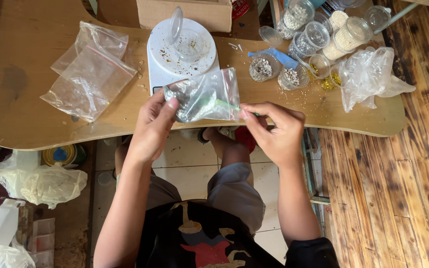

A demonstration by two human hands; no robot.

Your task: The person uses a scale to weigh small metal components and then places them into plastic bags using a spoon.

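Both hands hold the small clear zip bag of silvery bits stretched sideways above the table's near edge, left hand pinching its bunched left end, right hand nipping the right-hand opening.

Brown box behind the white scale. Clear zip bags left of scale. Small clear bag in front of scale, held up.

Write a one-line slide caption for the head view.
Both hands, left and right, hold a small clear zip bag of silvery bits above a wooden table.
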